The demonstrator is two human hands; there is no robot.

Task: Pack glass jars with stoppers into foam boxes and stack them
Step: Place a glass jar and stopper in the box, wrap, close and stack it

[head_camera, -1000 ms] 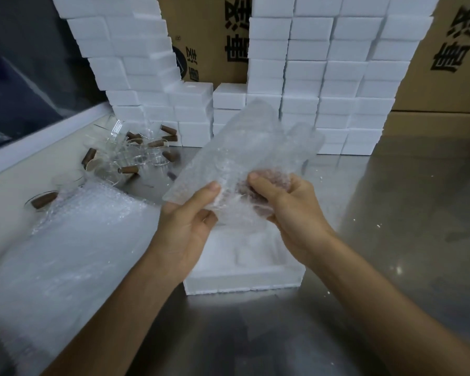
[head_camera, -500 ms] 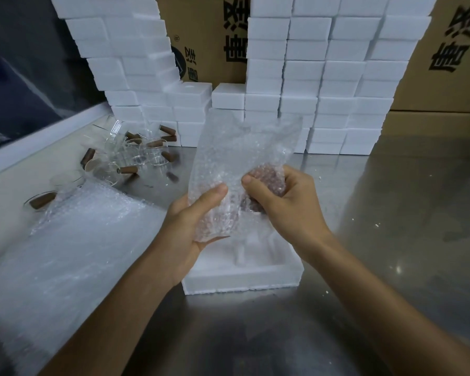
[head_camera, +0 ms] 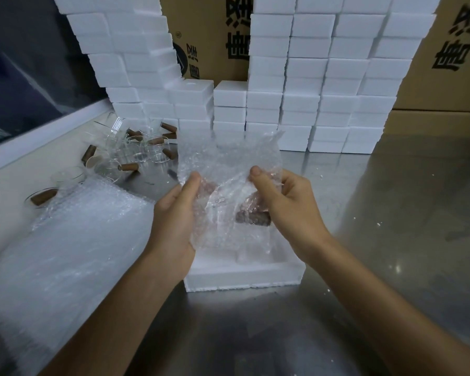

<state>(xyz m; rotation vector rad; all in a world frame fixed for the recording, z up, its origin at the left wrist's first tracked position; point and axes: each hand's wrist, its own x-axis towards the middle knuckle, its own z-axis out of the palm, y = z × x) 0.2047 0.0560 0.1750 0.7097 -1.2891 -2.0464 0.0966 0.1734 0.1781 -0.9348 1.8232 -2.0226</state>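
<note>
A sheet of bubble wrap (head_camera: 228, 169) is held upright over an open white foam box (head_camera: 242, 275) on the steel table. My left hand (head_camera: 174, 218) grips its left edge, thumb in front. My right hand (head_camera: 288, 210) pinches its right edge. Inside the wrap a glass jar shows dimly, with its brown stopper (head_camera: 253, 217) near my right palm. Several more glass jars (head_camera: 136, 150) with brown stoppers lie loose at the back left.
A pile of bubble wrap sheets (head_camera: 71, 248) covers the table's left side. Stacks of white foam boxes (head_camera: 323, 77) stand along the back, with cardboard cartons (head_camera: 451, 58) behind them. The steel table (head_camera: 391, 213) stretches to the right.
The bubble wrap has swung from tilted to upright and spread wider. My hands have moved apart to its two edges, and the stopper now shows low by my right palm.
</note>
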